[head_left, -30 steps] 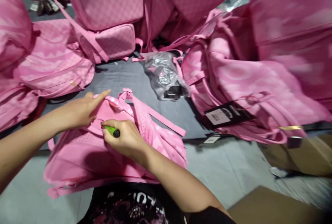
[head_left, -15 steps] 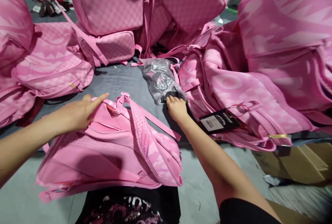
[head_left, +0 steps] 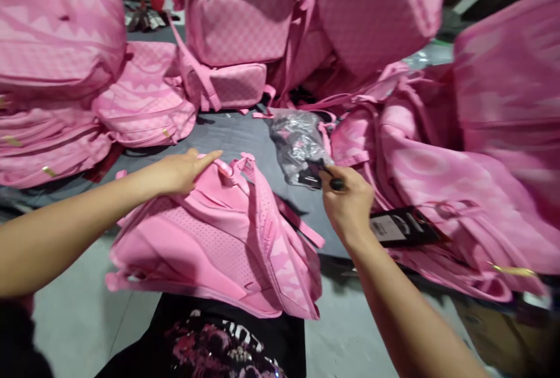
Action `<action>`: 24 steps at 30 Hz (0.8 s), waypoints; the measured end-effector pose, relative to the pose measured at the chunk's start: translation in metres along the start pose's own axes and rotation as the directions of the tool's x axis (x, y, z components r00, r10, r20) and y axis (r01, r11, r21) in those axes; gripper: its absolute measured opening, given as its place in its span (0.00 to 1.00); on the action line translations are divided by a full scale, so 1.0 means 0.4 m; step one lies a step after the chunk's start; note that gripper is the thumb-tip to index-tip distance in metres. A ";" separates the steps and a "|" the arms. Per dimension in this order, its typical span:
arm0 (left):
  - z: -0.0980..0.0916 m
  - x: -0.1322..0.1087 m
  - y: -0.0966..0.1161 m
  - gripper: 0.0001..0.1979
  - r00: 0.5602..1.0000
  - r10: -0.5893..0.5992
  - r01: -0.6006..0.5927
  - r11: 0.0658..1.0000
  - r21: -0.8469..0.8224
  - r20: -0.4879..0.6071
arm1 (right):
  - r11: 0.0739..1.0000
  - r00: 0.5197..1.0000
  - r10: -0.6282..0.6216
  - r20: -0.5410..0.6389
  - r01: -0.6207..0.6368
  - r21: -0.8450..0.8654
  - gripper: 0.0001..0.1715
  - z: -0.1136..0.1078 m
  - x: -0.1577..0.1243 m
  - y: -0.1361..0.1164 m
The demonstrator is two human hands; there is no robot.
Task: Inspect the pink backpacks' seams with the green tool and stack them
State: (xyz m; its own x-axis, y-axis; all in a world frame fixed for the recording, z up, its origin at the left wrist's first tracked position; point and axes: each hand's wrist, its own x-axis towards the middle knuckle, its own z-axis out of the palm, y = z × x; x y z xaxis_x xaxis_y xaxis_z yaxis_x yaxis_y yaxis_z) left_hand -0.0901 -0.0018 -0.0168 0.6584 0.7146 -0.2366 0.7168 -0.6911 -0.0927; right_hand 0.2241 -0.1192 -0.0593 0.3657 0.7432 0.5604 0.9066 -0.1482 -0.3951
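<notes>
Since the earlier frame the right hand [head_left: 347,203] has curled shut. Under the flat, open left hand [head_left: 179,171] lies the pink mesh-backed fabric backpack [head_left: 219,238], no tag showing yet. Just beyond the right hand sits a crinkled clear plastic bag [head_left: 297,139], whose small black piece [head_left: 312,172] it pinches.

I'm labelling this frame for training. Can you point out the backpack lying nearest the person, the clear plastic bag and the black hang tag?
backpack [head_left: 205,244]: head view, on its mesh back panel.
plastic bag [head_left: 295,136]: head view, on its crinkled middle.
hang tag [head_left: 385,229]: head view, on its white label.
</notes>
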 end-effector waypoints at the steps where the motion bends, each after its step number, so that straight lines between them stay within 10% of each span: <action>1: -0.002 -0.001 0.002 0.42 1.000 -0.005 0.005 1.000 0.001 -0.001 | 0.988 1.000 -0.003 -0.009 0.005 0.157 0.13 -0.009 -0.018 -0.055; 4: -0.003 -0.008 0.003 0.45 0.999 -0.032 0.032 0.999 -0.014 0.018 | 0.881 0.972 -0.147 0.185 0.043 0.471 0.12 -0.006 -0.069 -0.212; 8: 0.011 -0.032 -0.007 0.43 0.999 -0.016 0.013 0.997 -0.081 -0.030 | 0.901 0.867 -0.296 0.401 0.114 0.419 0.10 0.055 -0.086 -0.334; 16: 0.063 -0.052 -0.044 0.38 0.984 -0.024 -0.037 0.943 -0.331 -0.177 | 0.939 0.674 -0.281 0.683 0.340 0.050 0.10 0.120 -0.090 -0.397; 24: 0.219 -0.155 -0.069 0.38 0.890 -0.268 -0.107 0.663 -0.741 -0.368 | 0.903 0.616 -0.332 0.715 0.426 0.052 0.15 0.147 -0.100 -0.423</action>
State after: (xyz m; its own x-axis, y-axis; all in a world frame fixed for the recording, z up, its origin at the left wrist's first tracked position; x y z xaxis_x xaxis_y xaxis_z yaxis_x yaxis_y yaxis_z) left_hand -0.1709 -0.0367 -0.0841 0.4787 0.8613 0.1705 0.5749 -0.4543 0.6805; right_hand 0.0438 -0.0856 -0.0577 -0.2262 0.9731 -0.0441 0.9636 0.2170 -0.1560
